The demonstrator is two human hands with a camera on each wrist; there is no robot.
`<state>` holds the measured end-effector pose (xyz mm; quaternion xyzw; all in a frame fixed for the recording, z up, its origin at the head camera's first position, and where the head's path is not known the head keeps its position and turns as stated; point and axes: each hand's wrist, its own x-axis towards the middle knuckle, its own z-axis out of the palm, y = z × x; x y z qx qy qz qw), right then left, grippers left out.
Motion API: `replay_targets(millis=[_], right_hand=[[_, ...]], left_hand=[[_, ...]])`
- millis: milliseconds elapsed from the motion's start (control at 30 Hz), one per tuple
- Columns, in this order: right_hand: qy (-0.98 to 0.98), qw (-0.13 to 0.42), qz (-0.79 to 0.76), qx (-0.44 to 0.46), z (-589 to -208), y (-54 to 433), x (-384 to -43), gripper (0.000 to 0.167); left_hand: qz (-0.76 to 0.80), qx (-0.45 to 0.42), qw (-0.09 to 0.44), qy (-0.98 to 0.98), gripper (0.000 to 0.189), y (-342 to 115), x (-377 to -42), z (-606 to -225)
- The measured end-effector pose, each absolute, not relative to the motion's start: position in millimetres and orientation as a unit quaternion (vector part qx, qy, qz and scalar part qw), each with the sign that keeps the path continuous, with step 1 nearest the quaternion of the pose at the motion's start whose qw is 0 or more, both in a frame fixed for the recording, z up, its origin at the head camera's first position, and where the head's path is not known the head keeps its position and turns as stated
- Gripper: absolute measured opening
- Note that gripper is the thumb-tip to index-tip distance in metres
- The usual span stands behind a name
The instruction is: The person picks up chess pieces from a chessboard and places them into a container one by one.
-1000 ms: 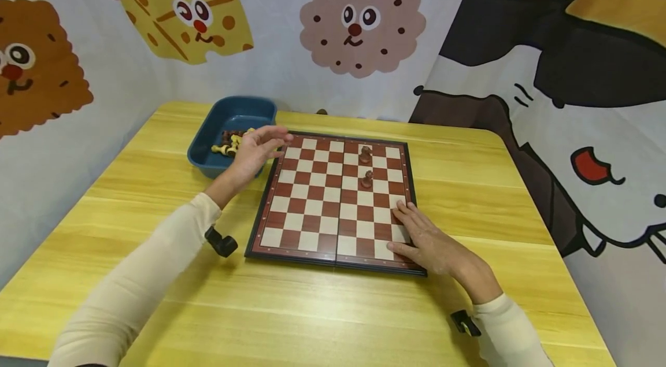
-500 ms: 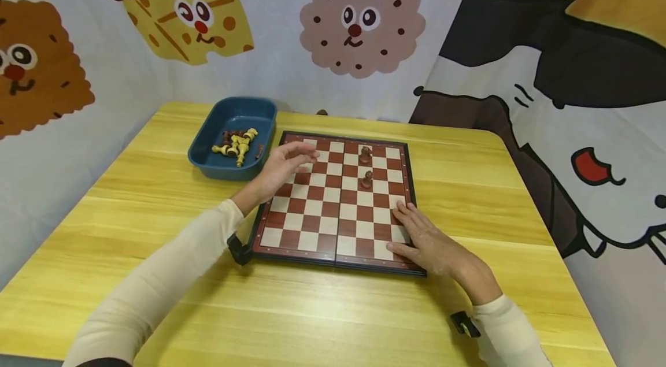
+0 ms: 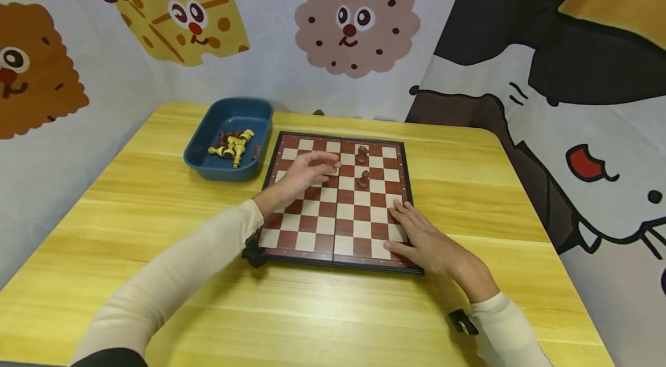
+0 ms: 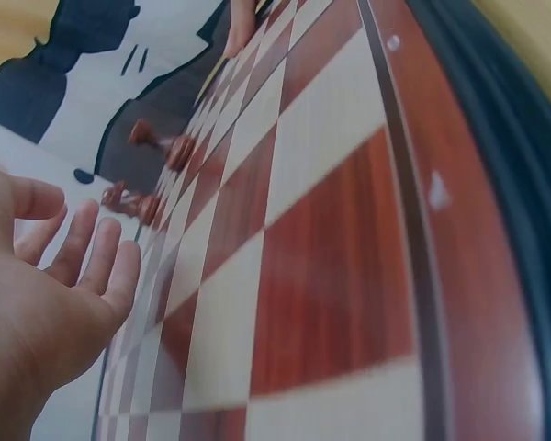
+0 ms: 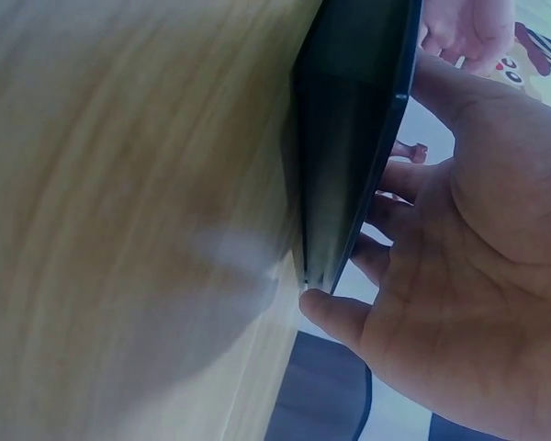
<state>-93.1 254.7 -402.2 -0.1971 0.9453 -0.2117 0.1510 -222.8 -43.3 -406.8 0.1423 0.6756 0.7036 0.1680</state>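
Note:
A red-and-white chessboard [image 3: 318,225] lies flat on the table, a fold line running down its middle. Two dark brown chess pieces stand on its far right half, a rear piece [image 3: 361,155] and a nearer piece [image 3: 363,179]. My left hand [image 3: 309,171] hovers over the left half, fingers loosely bent toward the pieces; in the left wrist view its palm [image 4: 50,312] shows nothing held. My right hand [image 3: 429,243] rests on the board's near right corner with fingers spread. From the right wrist, that hand [image 5: 482,239] overlaps the board's dark side edge [image 5: 358,147].
A blue plastic bin [image 3: 224,173] stands left of the board, with several yellow and brown chess pieces [image 3: 236,146] lying in it. Behind the wooden table [image 3: 322,321] hangs a white cloth [image 3: 270,78] with cartoon prints.
My left hand has moved right, from beside the blue bin to over the board's middle. The right hand and the two standing pieces have stayed in place.

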Motion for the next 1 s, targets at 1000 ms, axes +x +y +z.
replay_targets(millis=[1000], right_hand=[[0.947, 0.159, -0.202, -0.192, -400, 251, -94, 0.084]], left_hand=[[0.654, 0.203, 0.205, 0.699, 0.037, 12, -231, -412]])
